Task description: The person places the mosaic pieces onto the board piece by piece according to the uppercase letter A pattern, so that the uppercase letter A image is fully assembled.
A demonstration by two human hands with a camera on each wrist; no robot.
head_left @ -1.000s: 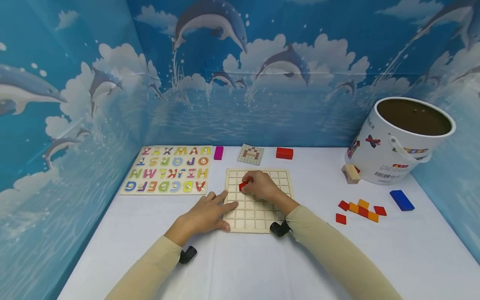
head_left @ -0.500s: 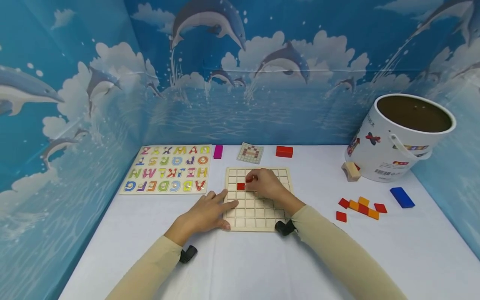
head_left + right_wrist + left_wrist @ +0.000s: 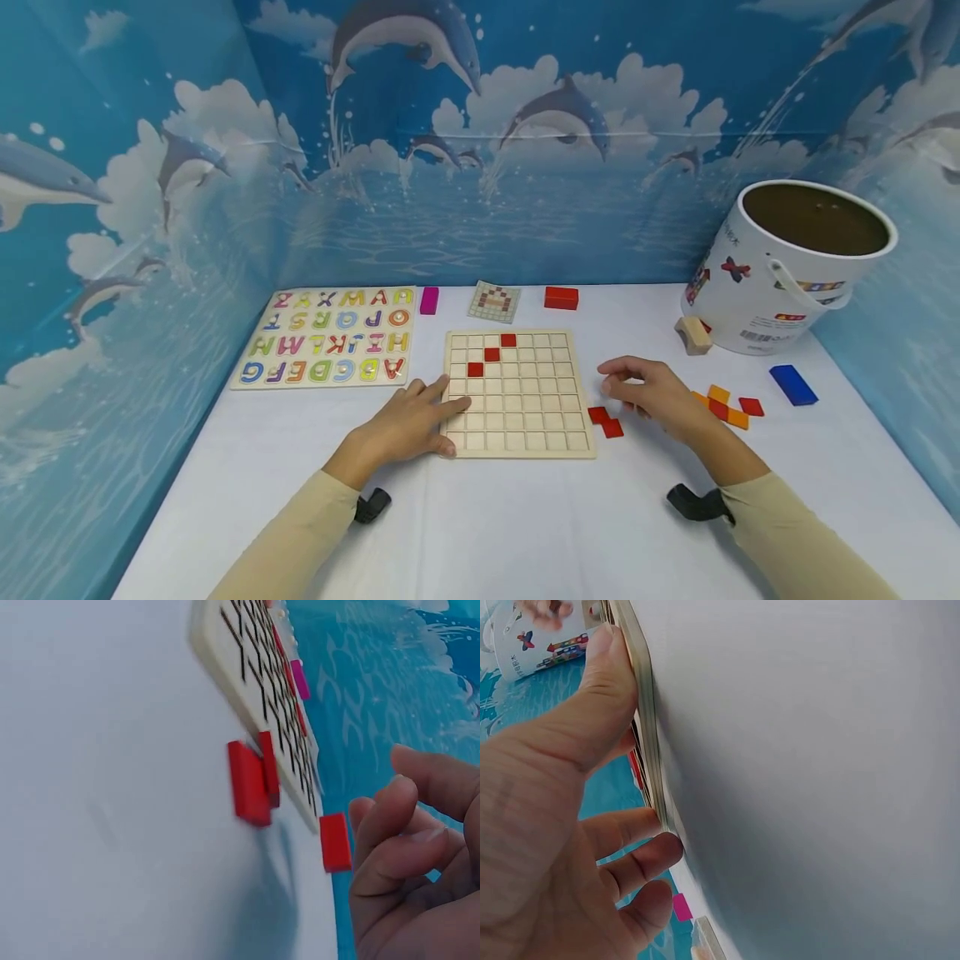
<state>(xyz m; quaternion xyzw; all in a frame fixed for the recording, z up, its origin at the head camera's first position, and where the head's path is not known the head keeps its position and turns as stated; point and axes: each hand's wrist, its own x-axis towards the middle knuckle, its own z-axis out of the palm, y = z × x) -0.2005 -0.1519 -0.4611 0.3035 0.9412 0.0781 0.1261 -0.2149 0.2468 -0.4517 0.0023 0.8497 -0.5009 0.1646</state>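
**Grid board, three reds in, hand off by the loose tiles**

Far left on the white table (image 3: pixel 525 533) there's the alphabet puzzle board (image 3: pixel 330 337), every letter sitting in its slot as far as I can see. Just right of its far corner is a small magenta block (image 3: pixel 429 300), then a little pattern card (image 3: pixel 495 302) and a red block (image 3: pixel 561 297) along the far edge.

The left hand (image 3: pixel 408 425) rests on the near-left edge of the wooden grid board (image 3: pixel 517 417), fingers straight and relaxed over the rim, thumb against the near edge, not gripping anything. The board holds three red tiles (image 3: pixel 491 354) in a diagonal across its far-left cells; the other cells look bare.

Just right of the board, two loose red tiles (image 3: pixel 606 421) lie touching each other on the table. The right hand (image 3: pixel 648 396) hovers right beside them, fingers loosely curled, holding nothing.

Further right is a cluster of orange and red tiles (image 3: pixel 727 404), then a blue block (image 3: pixel 792 384). At far right stands a white bucket (image 3: pixel 780 300), tilted a bit; its inside shows only brown. A small wooden block (image 3: pixel 692 334) sits at its left foot.
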